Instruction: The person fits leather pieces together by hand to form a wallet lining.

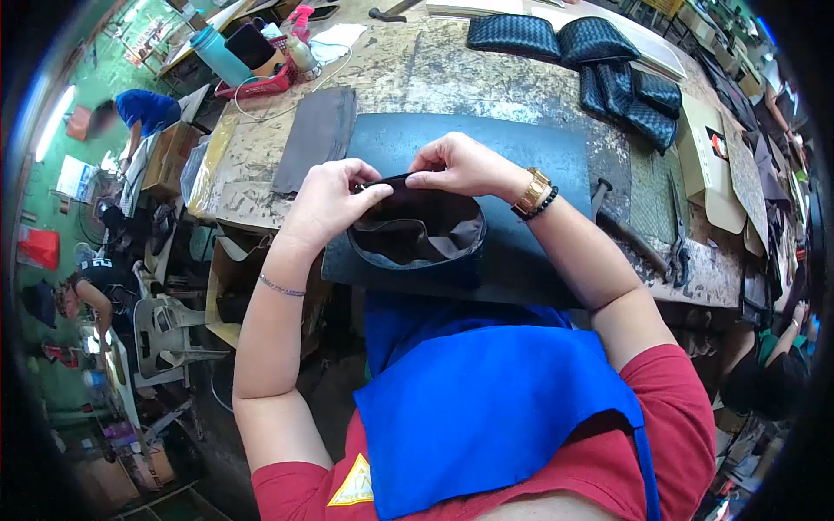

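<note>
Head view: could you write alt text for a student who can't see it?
A person's left hand and right hand pinch the far rim of an open dark bag at a worn bench. A hammer lies to the right; black woven pieces sit farther back.

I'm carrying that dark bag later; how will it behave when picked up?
The bag would probably flex, since its lining lies in loose folds. Its rim may hold some shape, as it stands open in a rounded loop. It might be light: only lining shows inside.
</note>
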### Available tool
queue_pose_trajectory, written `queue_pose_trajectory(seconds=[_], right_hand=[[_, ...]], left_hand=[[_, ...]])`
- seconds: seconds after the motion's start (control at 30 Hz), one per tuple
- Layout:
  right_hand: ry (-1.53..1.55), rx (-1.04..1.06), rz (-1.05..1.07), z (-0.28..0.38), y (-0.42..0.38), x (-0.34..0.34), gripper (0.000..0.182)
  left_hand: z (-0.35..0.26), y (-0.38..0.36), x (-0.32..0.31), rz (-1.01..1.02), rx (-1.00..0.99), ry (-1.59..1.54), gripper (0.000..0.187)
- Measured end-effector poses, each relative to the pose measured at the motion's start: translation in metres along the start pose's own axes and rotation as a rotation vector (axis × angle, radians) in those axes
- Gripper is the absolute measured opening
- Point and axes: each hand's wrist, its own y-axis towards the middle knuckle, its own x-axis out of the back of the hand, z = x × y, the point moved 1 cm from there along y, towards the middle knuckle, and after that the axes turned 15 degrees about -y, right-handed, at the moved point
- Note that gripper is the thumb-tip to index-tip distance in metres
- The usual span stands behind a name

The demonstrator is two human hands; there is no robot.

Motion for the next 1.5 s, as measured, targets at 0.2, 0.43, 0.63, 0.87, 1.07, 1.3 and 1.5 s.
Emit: queue_pose_trajectory(seconds=[0.2, 0.43, 0.63, 0.87, 1.07, 1.3, 1.5], right_hand=[[0.126, -0.005, 0.123, -0.009, 0.003, -0.001, 0.028], [0.173, -0.022, 0.139, -0.01, 0.002, -0.005, 0.027], [0.007, 0.022, 0.051, 0.001, -0.001, -0.001, 0.027], [0.014, 0.049, -0.008, 0.002, 0.001, -0.001, 0.026], [-0.032, 0.043, -0.18, 0.015, -0.005, 0.001, 0.021], [0.217, -0.239, -0.469, -0.019, -0.032, 0.026, 0.011], [0.076, -0.264, -0.381, 0.024, -0.075, 0.014, 0.017]], left_hand=[[0.023, 0.007, 0.005, 0.156, 0.11, -0.238, 0.024], [0.019, 0.007, -0.001, 0.221, 0.156, -0.34, 0.023], [0.019, 0.008, -0.004, 0.175, 0.115, -0.312, 0.023], [0.011, 0.009, -0.012, 0.136, 0.123, -0.285, 0.024], [-0.01, 0.013, -0.01, 0.076, -0.065, 0.187, 0.027], [0.032, -0.003, -0.029, -0.24, -0.118, -0.521, 0.076], [0.03, -0.028, -0.066, -0.18, -0.203, -0.609, 0.066]])
